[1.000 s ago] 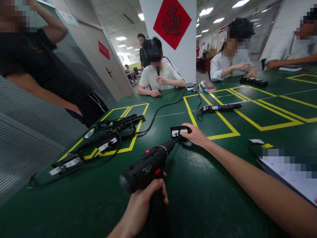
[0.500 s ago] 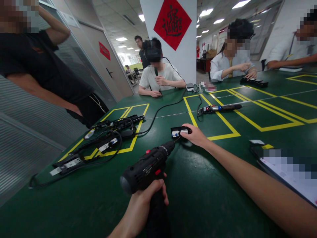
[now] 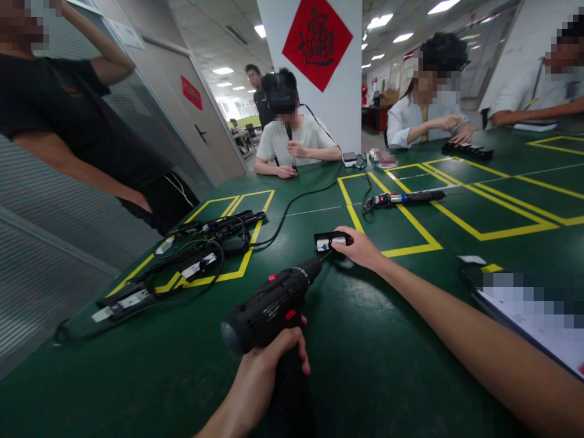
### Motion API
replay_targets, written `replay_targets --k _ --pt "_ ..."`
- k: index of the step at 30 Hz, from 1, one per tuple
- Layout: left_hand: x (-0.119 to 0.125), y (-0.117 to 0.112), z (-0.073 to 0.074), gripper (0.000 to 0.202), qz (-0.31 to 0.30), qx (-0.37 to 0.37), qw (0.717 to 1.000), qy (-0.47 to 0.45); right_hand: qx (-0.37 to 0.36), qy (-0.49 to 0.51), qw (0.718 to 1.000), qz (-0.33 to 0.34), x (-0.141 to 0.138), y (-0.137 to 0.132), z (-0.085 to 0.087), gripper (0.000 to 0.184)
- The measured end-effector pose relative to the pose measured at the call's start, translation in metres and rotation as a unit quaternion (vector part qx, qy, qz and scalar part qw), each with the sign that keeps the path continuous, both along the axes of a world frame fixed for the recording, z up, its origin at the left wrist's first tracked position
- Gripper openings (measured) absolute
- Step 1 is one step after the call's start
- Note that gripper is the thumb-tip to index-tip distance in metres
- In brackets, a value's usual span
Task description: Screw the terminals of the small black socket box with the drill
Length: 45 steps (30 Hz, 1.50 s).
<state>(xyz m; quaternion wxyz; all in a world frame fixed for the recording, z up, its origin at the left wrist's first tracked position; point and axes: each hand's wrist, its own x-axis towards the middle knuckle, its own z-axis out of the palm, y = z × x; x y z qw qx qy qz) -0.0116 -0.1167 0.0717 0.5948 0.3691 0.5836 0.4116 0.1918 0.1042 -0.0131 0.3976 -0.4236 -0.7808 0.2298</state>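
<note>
Green tabletop: (image 3: 150,377) carries everything in reach, its left edge slanting away toward the far left corner.
Yellow tape: (image 3: 413,250) laid in rectangles along the left edge and across the far and right parts of the tabletop.
Cabled black parts: (image 3: 196,266) a tangled group lying by the left edge, partly over the tape, with pale strips on some pieces.
Papers: (image 3: 533,322) white sheets near the right edge, beyond the right forearm.
Power drill: (image 3: 269,310) black with red buttons, held above the tabletop and tilted, its chuck aimed toward the middle.
Slim corded tool: (image 3: 408,198) lying across a tape line, farther toward the far edge than either hand.
Left hand: (image 3: 264,365) fingers curled firmly round the drill's grip; whether one presses the trigger cannot be told.
Right hand: (image 3: 362,248) fingers nearly together in a pinch on the small part, thumb at its near side.
Small part: (image 3: 324,244) black shell with a white block and a blue spot, around the middle of the tabletop; its right end sits between the fingers, its left end sticks out past the fingertips.
Drill bit: (image 3: 325,256) thin, its tip at the part's lower near side, just short of the thumb; contact is too small to tell.
</note>
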Motion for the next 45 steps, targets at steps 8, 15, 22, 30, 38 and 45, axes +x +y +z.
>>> replay_targets --k 8,15,22,30,38,45 --pt "0.0013 -0.0003 0.002 0.04 0.001 -0.012 1.0 0.0 0.001 0.002 1.0 0.005 0.0005 -0.0011 0.0008 0.031" --pt "0.0016 -0.0009 0.0048 0.046 -0.004 -0.016 1.0 -0.004 -0.001 -0.002 1.0 0.008 0.0 -0.0033 0.0038 0.03" --pt "0.0014 0.0011 0.0018 0.031 -0.012 -0.014 1.0 -0.013 0.001 -0.009 1.0 0.005 0.0003 -0.0022 0.0036 0.03" --pt "0.0003 0.0008 0.0011 0.028 -0.011 -0.017 0.999 -0.029 0.005 -0.01 1.0 0.003 0.0008 -0.0025 0.0034 0.031" --pt "0.0014 0.0006 0.004 0.028 -0.014 -0.016 0.999 -0.023 -0.004 -0.005 1.0 0.001 0.0 -0.0014 0.0029 0.031" --pt "0.0014 0.0007 0.0046 0.03 -0.012 -0.018 0.999 -0.026 -0.003 0.001 1.0 0.0 -0.0006 -0.0016 0.0035 0.031"
